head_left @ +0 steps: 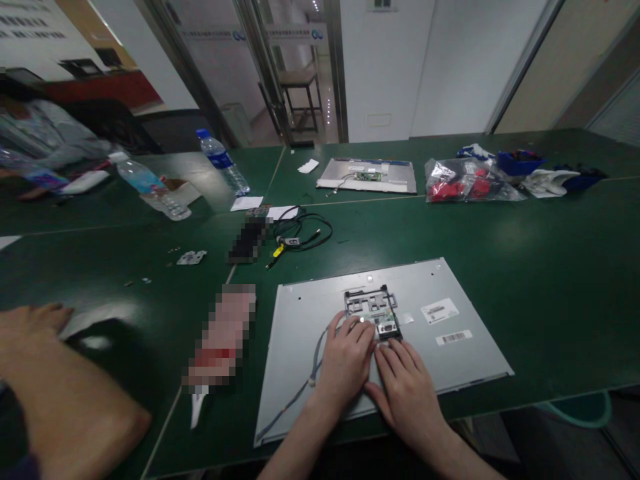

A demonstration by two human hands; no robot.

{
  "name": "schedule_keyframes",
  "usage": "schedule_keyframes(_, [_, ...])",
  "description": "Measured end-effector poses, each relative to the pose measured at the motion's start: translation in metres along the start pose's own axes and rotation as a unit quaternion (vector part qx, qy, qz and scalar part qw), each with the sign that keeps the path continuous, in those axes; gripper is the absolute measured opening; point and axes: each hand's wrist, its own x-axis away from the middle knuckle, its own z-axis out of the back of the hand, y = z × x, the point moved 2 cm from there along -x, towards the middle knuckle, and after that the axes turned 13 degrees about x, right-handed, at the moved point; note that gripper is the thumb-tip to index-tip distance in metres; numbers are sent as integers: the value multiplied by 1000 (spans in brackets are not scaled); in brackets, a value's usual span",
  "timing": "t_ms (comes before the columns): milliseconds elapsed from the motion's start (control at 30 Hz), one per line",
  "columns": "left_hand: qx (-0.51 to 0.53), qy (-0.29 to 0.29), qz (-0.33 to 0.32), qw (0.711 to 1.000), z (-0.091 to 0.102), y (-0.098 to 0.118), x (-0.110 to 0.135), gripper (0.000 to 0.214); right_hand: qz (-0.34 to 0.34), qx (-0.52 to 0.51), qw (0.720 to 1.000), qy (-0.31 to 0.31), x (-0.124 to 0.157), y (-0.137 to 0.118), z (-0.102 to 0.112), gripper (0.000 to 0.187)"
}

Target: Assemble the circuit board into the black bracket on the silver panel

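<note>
A flat display panel (310, 303) lies with its pale metal back up on the green table, tilted slightly in view. Near its middle sits a small circuit board (388, 327) with a silver port, in a black bracket frame (386, 289). My left hand (349, 353) is curled over the board's left side with its fingertips on it; the thumb is hidden. Beside it, my right hand (407, 387) rests at the bracket's lower edge, fingers nearly straight and thumb apart. Grey wires (314, 373) run from under my left hand to the panel's lower left corner.
A co-worker's arm (65, 407) reaches in at the left. Left of the panel lie a blurred pink object (225, 327), a dark phone-like slab (249, 240) and a black cable (320, 220). Farther back are bottles (225, 163), another panel (400, 177) and a clear bag (470, 181).
</note>
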Motion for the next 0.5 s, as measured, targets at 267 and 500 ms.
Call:
schedule_keyframes(267, [3, -12, 2, 1000, 3, 1, 0, 23, 11, -13, 1000, 6, 11, 1, 8, 38])
schedule_keyframes(500, [0, -7, -4, 1000, 2, 1, -1, 22, 15, 13, 1000, 6, 2, 1, 7, 40])
